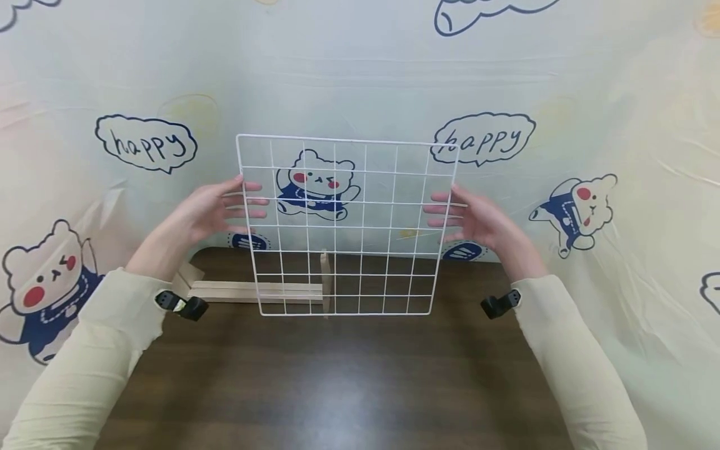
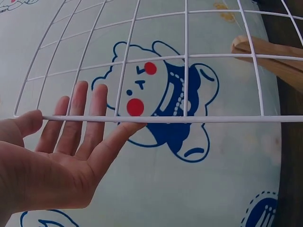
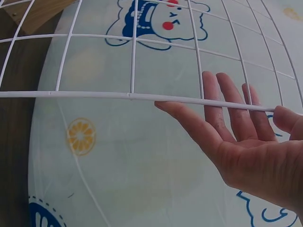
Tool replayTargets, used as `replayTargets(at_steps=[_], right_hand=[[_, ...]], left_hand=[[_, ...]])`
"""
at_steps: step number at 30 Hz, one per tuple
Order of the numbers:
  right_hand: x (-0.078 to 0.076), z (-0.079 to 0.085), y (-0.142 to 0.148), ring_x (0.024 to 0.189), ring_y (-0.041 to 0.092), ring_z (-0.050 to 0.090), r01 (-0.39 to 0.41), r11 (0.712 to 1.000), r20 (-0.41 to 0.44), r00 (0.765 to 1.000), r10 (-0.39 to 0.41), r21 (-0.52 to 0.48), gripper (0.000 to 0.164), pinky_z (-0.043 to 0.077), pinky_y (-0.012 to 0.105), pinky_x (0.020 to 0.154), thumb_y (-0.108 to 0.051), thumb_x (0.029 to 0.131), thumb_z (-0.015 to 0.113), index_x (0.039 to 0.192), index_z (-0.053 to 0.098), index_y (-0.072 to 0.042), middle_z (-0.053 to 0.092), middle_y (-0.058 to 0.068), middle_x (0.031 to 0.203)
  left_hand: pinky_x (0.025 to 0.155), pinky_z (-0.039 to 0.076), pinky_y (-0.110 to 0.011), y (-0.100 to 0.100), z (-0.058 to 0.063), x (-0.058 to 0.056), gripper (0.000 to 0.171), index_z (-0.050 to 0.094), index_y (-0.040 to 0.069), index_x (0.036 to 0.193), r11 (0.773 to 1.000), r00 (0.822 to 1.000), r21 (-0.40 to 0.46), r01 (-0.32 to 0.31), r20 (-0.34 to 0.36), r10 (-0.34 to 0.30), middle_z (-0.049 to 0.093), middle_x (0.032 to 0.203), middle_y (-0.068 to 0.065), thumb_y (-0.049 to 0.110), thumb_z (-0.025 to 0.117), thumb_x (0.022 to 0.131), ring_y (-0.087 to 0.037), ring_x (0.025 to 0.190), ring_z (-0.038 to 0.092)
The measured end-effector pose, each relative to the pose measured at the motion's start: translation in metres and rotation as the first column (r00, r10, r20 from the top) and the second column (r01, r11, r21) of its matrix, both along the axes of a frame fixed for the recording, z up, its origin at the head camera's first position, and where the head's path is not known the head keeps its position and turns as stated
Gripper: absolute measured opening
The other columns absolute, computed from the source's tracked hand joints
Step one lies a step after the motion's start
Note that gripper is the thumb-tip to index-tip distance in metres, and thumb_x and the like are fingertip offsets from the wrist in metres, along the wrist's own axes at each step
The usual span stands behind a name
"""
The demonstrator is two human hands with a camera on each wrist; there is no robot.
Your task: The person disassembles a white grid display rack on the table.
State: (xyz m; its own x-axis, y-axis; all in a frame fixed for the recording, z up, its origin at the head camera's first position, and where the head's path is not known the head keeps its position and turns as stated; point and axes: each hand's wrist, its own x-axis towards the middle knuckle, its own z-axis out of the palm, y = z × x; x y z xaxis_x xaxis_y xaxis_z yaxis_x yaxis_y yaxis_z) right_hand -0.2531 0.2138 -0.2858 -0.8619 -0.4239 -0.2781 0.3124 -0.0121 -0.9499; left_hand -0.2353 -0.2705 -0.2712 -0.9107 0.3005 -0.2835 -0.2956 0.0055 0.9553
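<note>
A white wire grid panel stands tilted between both hands in the head view, its lower edge in front of some wooden pieces. My left hand is at its left side, the fingers straight and spread behind the wires, the thumb touching the edge wire. In the left wrist view the little finger of that hand touches the edge wire from outside. At the opposite side my right hand mirrors this. The right wrist view shows this hand with extended fingers and its thumb at the edge wire. Whether the panel's bottom rests on anything, I cannot tell.
Behind the panel a light wooden bar lies on the dark brown table, with an upright wooden end piece. A pale sheet printed with cartoon bears hangs at the back and sides. Each wrist carries a small black camera.
</note>
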Motion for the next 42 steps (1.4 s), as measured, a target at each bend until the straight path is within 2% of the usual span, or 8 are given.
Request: replayTargets(at_steps=[7, 15, 22, 25, 28, 32, 38, 42], right_hand=[[0.001, -0.009, 0.009, 0.125, 0.036, 0.049, 0.001, 0.999, 0.001, 1.000, -0.001, 0.041, 0.062, 0.048, 0.052, 0.089, -0.052, 0.103, 0.028, 0.146, 0.037, -0.009, 0.045, 0.016, 0.145], [0.007, -0.016, 0.020, 0.128, 0.036, 0.045, -0.031, 0.998, 0.030, 0.999, 0.029, 0.063, 0.062, 0.044, 0.054, 0.093, -0.050, 0.104, 0.025, 0.152, 0.028, -0.010, 0.033, 0.021, 0.151], [0.009, -0.023, 0.033, 0.121, 0.030, 0.053, -0.009, 0.996, 0.030, 1.000, 0.007, 0.085, 0.053, 0.044, 0.054, 0.093, -0.041, 0.106, 0.026, 0.151, 0.028, -0.012, 0.031, 0.022, 0.151], [0.008, -0.026, 0.039, 0.126, 0.034, 0.048, -0.001, 0.995, 0.033, 0.999, -0.002, 0.097, 0.055, 0.045, 0.053, 0.091, -0.044, 0.106, 0.028, 0.150, 0.029, -0.012, 0.033, 0.021, 0.151], [0.008, -0.030, 0.046, 0.130, 0.038, 0.042, -0.011, 0.995, 0.043, 0.999, 0.007, 0.101, 0.060, 0.045, 0.052, 0.091, -0.048, 0.104, 0.028, 0.152, 0.026, -0.011, 0.031, 0.022, 0.152], [0.008, -0.037, 0.058, 0.129, 0.037, 0.043, -0.035, 0.995, 0.077, 0.997, 0.028, 0.096, 0.066, 0.045, 0.054, 0.093, -0.052, 0.103, 0.025, 0.154, 0.019, -0.010, 0.026, 0.023, 0.153], [0.010, -0.046, 0.075, 0.117, 0.031, 0.056, -0.053, 0.993, 0.136, 0.990, 0.038, 0.102, 0.072, 0.042, 0.058, 0.096, -0.057, 0.101, 0.025, 0.153, 0.017, -0.008, 0.029, 0.023, 0.152], [0.013, -0.053, 0.084, 0.112, 0.031, 0.059, -0.078, 0.990, 0.147, 0.987, 0.060, 0.116, 0.070, 0.042, 0.059, 0.095, -0.054, 0.102, 0.025, 0.154, 0.015, -0.008, 0.031, 0.025, 0.149]], left_hand=[[0.088, 0.049, -0.046, 0.015, -0.010, -0.001, 0.048, 0.052, 0.021, 0.131, 1.000, 0.999, 0.018, 0.024, 0.041, -0.025, 0.066, 0.116, 0.002, 0.053, 0.047, 0.096, -0.024, 0.109, 0.063], [0.087, 0.049, -0.046, 0.027, -0.022, 0.000, 0.045, 0.053, 0.020, 0.129, 0.999, 0.996, 0.045, 0.008, 0.083, -0.012, 0.065, 0.117, 0.000, 0.051, 0.046, 0.097, -0.026, 0.110, 0.063], [0.090, 0.047, -0.049, 0.042, -0.035, -0.001, 0.050, 0.049, 0.019, 0.132, 0.999, 0.995, 0.030, 0.016, 0.096, -0.019, 0.060, 0.125, -0.002, 0.053, 0.047, 0.096, -0.031, 0.119, 0.057], [0.092, 0.046, -0.053, 0.049, -0.041, -0.001, 0.049, 0.051, 0.018, 0.132, 0.999, 0.995, 0.036, 0.007, 0.099, -0.010, 0.060, 0.126, -0.005, 0.052, 0.048, 0.097, -0.033, 0.120, 0.056], [0.094, 0.045, -0.056, 0.055, -0.045, -0.002, 0.047, 0.051, 0.017, 0.132, 0.999, 0.995, 0.040, 0.023, 0.098, -0.027, 0.062, 0.124, -0.004, 0.050, 0.046, 0.098, -0.031, 0.114, 0.060], [0.091, 0.046, -0.057, 0.062, -0.052, -0.004, 0.050, 0.049, 0.015, 0.136, 0.997, 0.993, 0.049, 0.055, 0.104, -0.060, 0.062, 0.125, -0.006, 0.049, 0.046, 0.099, -0.031, 0.109, 0.063], [0.088, 0.049, -0.056, 0.077, -0.061, -0.005, 0.057, 0.044, 0.011, 0.141, 0.993, 0.985, 0.078, 0.091, 0.141, -0.101, 0.051, 0.139, -0.017, 0.050, 0.046, 0.099, -0.035, 0.112, 0.061], [0.090, 0.047, -0.058, 0.084, -0.068, -0.003, 0.059, 0.040, 0.008, 0.144, 0.990, 0.981, 0.069, 0.121, 0.145, -0.130, 0.055, 0.135, -0.016, 0.048, 0.043, 0.101, -0.038, 0.114, 0.059]])
